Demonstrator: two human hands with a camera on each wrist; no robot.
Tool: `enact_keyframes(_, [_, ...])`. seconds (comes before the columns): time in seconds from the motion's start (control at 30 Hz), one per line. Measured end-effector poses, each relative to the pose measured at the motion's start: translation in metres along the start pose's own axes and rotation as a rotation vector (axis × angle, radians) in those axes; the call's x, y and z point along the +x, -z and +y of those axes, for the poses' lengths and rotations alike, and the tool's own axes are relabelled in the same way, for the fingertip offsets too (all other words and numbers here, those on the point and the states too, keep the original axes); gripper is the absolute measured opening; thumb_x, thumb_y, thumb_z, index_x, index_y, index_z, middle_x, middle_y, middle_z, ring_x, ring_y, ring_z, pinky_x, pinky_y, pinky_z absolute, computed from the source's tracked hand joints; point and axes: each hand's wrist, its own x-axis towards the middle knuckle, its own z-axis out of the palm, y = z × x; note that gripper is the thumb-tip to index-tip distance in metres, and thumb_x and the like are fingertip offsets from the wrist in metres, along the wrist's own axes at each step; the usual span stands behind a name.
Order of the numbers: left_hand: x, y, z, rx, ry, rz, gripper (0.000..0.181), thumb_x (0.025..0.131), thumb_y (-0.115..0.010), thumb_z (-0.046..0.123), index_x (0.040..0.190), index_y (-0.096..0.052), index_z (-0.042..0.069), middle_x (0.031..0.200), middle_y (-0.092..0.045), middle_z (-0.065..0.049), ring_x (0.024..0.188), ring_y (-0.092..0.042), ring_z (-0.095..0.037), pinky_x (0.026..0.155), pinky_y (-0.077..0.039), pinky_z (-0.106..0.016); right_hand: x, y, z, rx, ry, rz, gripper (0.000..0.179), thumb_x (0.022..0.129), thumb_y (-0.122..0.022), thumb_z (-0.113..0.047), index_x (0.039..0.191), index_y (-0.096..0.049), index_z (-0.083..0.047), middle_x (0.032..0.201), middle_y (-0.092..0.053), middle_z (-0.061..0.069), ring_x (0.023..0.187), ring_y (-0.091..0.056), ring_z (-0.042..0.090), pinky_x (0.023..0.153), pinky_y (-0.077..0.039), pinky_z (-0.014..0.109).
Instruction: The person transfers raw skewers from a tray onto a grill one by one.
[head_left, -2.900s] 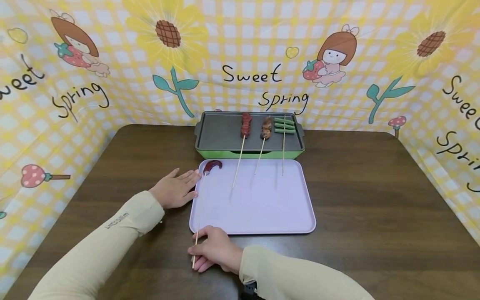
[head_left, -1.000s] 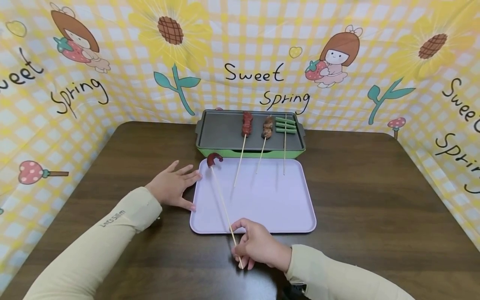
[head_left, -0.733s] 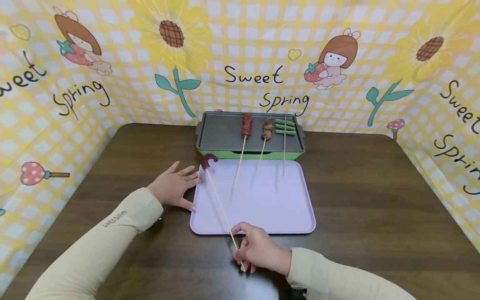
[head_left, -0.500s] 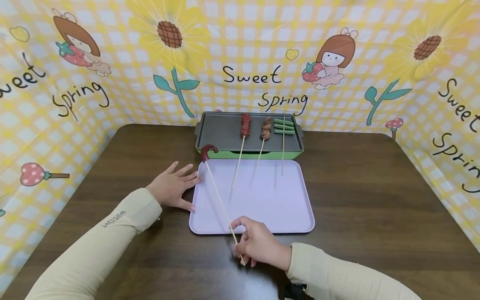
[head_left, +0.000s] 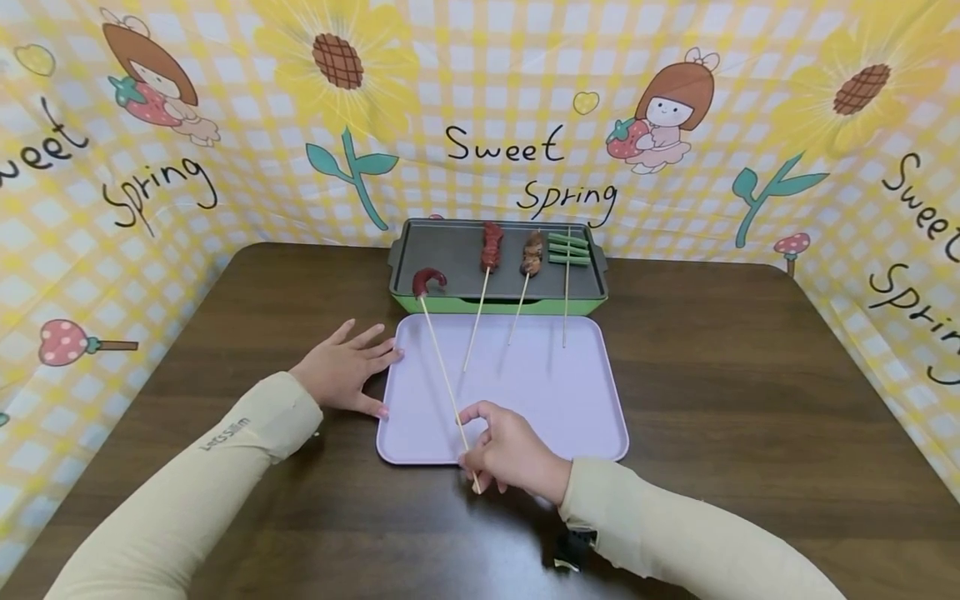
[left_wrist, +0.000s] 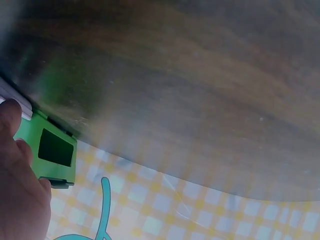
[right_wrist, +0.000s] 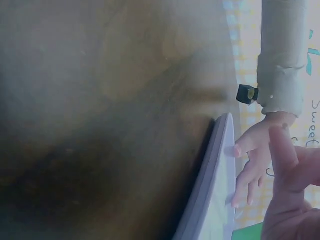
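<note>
In the head view my right hand [head_left: 513, 450] pinches the lower end of a wooden skewer with a curled dark-red piece [head_left: 427, 282], which looks like an octopus tentacle or sausage. That piece is over the front left of the grill pan [head_left: 442, 250]; whether it touches the surface I cannot tell. My left hand [head_left: 347, 367] lies with fingers spread against the left edge of the lilac tray [head_left: 510, 417]. In the left wrist view, part of the left hand [left_wrist: 20, 180] shows beside the pan's green side. The right wrist view shows the right hand [right_wrist: 292, 185], the skewer hardly visible.
On the pan lie a red meat skewer [head_left: 491, 247], a brown meat skewer [head_left: 532, 254] and a green vegetable skewer [head_left: 568, 249], their sticks reaching over the tray. Behind the dark wooden table [head_left: 735, 400] hangs a yellow checked cloth [head_left: 480, 75].
My right hand has lifted the curled-piece skewer off the tray's left side, swung its lower end right, then carried it forward over the grill pan. My left hand has stayed at the tray's edge, fingers spreading.
</note>
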Motion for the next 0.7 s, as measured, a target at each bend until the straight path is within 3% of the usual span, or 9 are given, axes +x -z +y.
enact_keyframes(0.47, [0.003,-0.005,-0.003,0.005,0.000,-0.016,0.092,0.078,-0.054,0.072,0.144,-0.044,0.009,0.148,-0.040,-0.013,0.141,-0.023,-0.037,0.111,-0.010,-0.060,0.027,-0.010,-0.013,0.027,-0.050,0.070,0.041,0.081,-0.061,0.011,0.120,-0.048,0.006,0.052,-0.057,0.004,0.036,-0.049,0.010,0.034,-0.037,0.020])
enact_keyframes(0.7, [0.002,-0.004,-0.003,0.000,0.008,-0.035,0.093,0.078,-0.054,0.072,0.146,-0.042,0.008,0.149,-0.039,-0.013,0.142,-0.022,-0.037,0.111,-0.009,-0.060,0.037,-0.008,-0.016,-0.024,-0.022,0.083,0.040,0.081,-0.061,0.009,0.119,-0.049,0.007,0.051,-0.057,0.002,0.038,-0.051,0.009,0.036,-0.037,0.021])
